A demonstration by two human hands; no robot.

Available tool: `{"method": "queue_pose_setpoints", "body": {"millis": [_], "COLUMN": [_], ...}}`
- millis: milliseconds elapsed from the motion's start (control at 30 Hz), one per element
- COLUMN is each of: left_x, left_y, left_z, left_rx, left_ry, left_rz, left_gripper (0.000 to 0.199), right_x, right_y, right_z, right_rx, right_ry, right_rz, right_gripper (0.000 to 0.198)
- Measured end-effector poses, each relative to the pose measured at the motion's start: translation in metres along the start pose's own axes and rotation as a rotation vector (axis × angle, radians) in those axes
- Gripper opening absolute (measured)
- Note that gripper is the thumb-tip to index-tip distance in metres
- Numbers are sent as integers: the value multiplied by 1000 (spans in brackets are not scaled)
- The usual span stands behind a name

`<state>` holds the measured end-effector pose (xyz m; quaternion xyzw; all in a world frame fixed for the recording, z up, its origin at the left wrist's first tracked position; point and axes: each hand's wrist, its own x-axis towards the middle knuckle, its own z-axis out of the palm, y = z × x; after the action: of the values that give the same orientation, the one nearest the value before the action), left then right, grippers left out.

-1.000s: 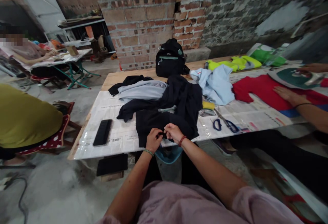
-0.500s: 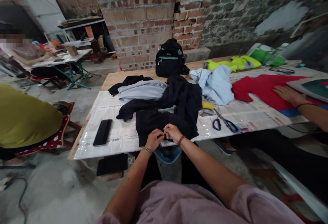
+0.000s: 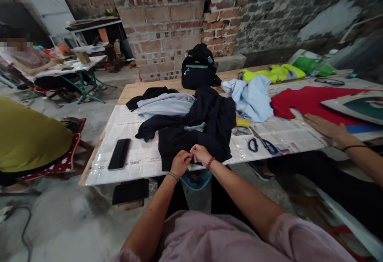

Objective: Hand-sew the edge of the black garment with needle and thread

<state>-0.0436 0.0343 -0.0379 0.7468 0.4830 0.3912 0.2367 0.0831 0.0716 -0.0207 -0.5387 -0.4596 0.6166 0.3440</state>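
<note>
A dark garment [image 3: 215, 110] with a grey lining lies bunched on the newspaper-covered table. My left hand [image 3: 181, 162] rests at its front edge, fingers pinched together. Right beside it, my right hand [image 3: 201, 155] is pinched too, the fingertips of both nearly meeting over the dark cloth. Whatever is between the fingers is too small to make out. To the right lie scissors [image 3: 263, 144] with dark blue handles and a small yellow item [image 3: 243, 122]. A black phone [image 3: 119, 154] lies left of the garment.
A black backpack [image 3: 199, 68] stands at the back, near a light blue cloth [image 3: 249, 96] and a yellow vest [image 3: 272, 74]. At right a co-worker's hand [image 3: 323, 126] is near a red garment [image 3: 299, 98] and an iron [image 3: 359, 104]. A blue basin [image 3: 196, 182] sits below the table edge.
The co-worker's hand has moved left and toward the near edge, off the red garment, and the iron has shifted left. My hands have barely moved.
</note>
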Motion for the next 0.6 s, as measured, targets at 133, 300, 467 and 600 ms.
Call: {"method": "queue_pose_setpoints", "body": {"millis": [133,300,467,600], "left_x": [2,2,1,0], "left_y": [0,3,7,11], "left_z": [-2,-7,-10,-14], "left_rx": [73,66,-29,-109], "left_ry": [-57,-74,-113,-75], "left_rz": [24,32,13,-53], "left_gripper": [12,10,9,18], "right_x": [3,3,4,4], "right_y": [2,0,-3,-2], "right_z": [1,0,-6,-11], "right_rx": [-12,29,126,193], "right_ry": [4,10,14,-12], "right_rz": [10,21,35,20], "right_gripper": [10,12,10,9]}}
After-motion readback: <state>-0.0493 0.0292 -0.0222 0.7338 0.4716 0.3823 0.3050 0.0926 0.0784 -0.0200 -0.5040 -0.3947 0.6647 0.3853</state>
